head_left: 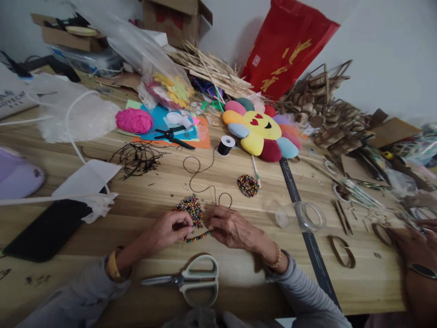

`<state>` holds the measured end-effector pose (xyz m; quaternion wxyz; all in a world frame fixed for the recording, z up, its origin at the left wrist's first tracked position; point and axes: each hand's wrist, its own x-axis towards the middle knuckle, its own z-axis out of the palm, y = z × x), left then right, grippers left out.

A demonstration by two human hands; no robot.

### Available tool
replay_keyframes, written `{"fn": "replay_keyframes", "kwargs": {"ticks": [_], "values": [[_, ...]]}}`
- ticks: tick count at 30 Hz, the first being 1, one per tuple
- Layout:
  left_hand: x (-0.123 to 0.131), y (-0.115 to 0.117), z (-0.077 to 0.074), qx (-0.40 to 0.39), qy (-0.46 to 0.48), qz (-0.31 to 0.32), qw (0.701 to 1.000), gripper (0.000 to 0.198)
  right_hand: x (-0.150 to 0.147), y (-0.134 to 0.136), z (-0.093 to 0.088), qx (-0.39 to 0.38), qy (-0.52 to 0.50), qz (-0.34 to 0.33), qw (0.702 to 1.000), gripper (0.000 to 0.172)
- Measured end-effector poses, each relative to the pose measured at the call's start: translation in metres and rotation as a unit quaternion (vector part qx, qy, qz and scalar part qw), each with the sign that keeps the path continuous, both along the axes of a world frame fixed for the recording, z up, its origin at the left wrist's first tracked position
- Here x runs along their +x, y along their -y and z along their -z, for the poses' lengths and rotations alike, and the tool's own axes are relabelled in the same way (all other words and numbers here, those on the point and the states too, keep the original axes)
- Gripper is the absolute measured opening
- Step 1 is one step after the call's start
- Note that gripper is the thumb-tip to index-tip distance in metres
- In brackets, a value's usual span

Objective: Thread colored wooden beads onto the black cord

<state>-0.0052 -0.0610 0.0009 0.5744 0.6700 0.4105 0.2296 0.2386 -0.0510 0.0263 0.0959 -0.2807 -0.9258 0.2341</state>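
A short strand of colourful beads (pixel 198 237) runs between my two hands, low over the wooden table. My left hand (pixel 175 228) pinches at the strand's left end; what sits between its fingertips is too small to make out. Closed on the right end of the strand is my right hand (pixel 234 228), where the black cord (pixel 201 172) emerges and loops back to a spool (pixel 226 145). Just beyond my fingers lies a heap of loose multicoloured beads (pixel 191 208). Nearest my body are scissors with pale handles (pixel 200 280), blades pointing left.
A coiled bead bracelet (pixel 248 186) lies right of the cord. Further right are a clear jar (pixel 310 216) and another person's hand (pixel 414 246). A black cord tangle (pixel 136 159), pliers (pixel 174 135), pink yarn (pixel 134 120) and a flower cushion (pixel 261 127) lie behind. A phone-like black slab (pixel 48 230) is left.
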Motion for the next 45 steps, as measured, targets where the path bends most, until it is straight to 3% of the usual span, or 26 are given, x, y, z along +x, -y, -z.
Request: {"fn": "replay_keyframes", "kwargs": {"ticks": [15,45], "values": [[0.001,-0.001,-0.011,0.003,-0.011,0.004,1.000,0.015,-0.008,0.005,0.000,-0.007,-0.018,-0.023,1.000,0.006],[0.001,-0.001,-0.005,0.021,-0.021,-0.006,1.000,0.013,-0.019,0.012,0.001,0.017,-0.002,-0.030,0.999,0.006]]}}
